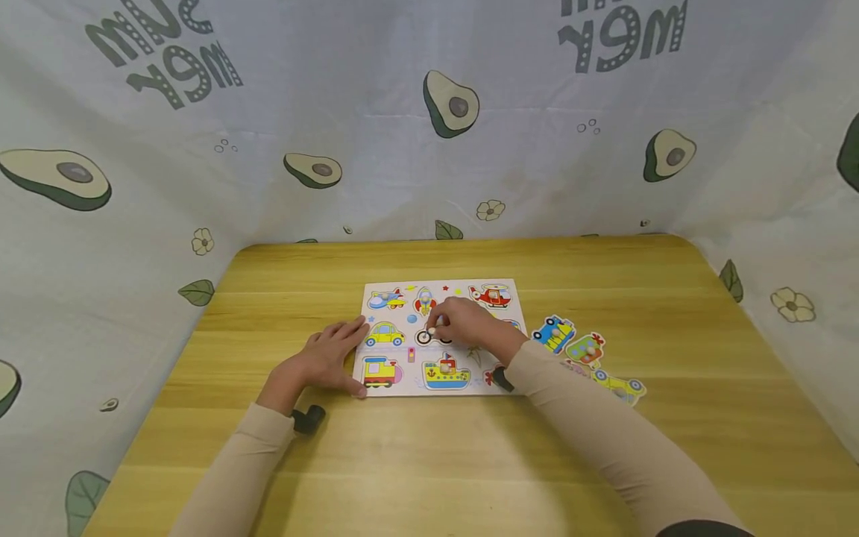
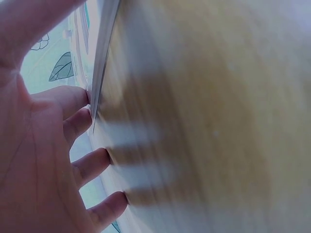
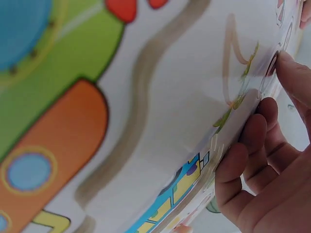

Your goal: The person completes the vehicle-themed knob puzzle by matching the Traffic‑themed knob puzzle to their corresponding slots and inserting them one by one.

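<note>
A white puzzle board (image 1: 411, 388) printed with vehicles lies on the table. My right hand (image 1: 463, 322) is over its middle, thumb and finger pinching the small knob of a motorcycle puzzle piece (image 1: 423, 338), which is partly hidden by the hand. In the right wrist view, the right hand's fingertips (image 3: 253, 128) are curled close to the board surface. My left hand (image 1: 329, 356) rests along the board's left edge, fingers spread, thumb at the near left corner. Knobs show on the plane (image 1: 386, 299), the rocket (image 1: 425, 302) and the boat (image 1: 446, 373).
Loose puzzle pieces lie right of the board: a blue truck (image 1: 553, 334), a green submarine (image 1: 585, 349) and a yellow car (image 1: 619, 385), with a pinkish one partly under the sleeve. The wooden table (image 1: 416, 462) meets an avocado-print cloth (image 1: 376, 209) behind.
</note>
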Available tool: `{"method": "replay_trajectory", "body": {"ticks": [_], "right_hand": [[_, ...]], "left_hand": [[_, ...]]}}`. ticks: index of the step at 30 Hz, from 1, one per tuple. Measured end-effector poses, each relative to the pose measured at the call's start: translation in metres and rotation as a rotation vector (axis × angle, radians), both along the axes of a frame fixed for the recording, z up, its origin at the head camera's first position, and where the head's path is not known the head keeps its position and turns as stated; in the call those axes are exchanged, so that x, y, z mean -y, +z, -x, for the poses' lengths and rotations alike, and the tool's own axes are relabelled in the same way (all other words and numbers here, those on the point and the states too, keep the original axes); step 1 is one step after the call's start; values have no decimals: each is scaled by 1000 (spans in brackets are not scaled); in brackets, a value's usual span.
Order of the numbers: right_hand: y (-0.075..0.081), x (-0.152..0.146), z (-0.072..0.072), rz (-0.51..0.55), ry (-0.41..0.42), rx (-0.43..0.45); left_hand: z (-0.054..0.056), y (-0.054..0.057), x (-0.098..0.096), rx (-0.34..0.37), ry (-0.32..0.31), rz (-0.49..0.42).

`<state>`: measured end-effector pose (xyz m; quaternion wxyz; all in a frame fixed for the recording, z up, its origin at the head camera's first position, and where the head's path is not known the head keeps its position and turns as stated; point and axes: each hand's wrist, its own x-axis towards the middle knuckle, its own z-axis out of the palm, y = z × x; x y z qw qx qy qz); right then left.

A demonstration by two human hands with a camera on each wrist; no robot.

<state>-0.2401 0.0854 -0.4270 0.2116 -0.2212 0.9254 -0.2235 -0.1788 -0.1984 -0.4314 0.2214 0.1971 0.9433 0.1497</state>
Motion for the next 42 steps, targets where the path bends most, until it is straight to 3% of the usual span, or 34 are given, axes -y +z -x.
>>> {"method": "replay_trajectory", "body": {"ticks": [3,9,13,17,23,27,35,42], "right_hand": [[1,-3,0,-12,42,-11],[10,-9,-7,-135,165,-55],[22,-28,-14,-96,188,-106],[32,-70,-19,-51,160,-168],[44,-136,-30,-73,64,-202],[52,-169,-40,-60,60,-230],[61,-210,-55,-78,46,-251],[52,-231,-62,-130,15,-295]], "left_hand": [[0,-1,0,-2,2,-1],[-2,-3,3,-3,17,2],[-4,-3,4,-15,17,-5],[-3,-2,2,-21,-4,-19],[-3,-2,0,-22,-13,-17],[-4,-2,0,-19,-11,-11],[-5,0,-1,-27,-12,-20],[-4,0,2,-28,-8,-27]]}}
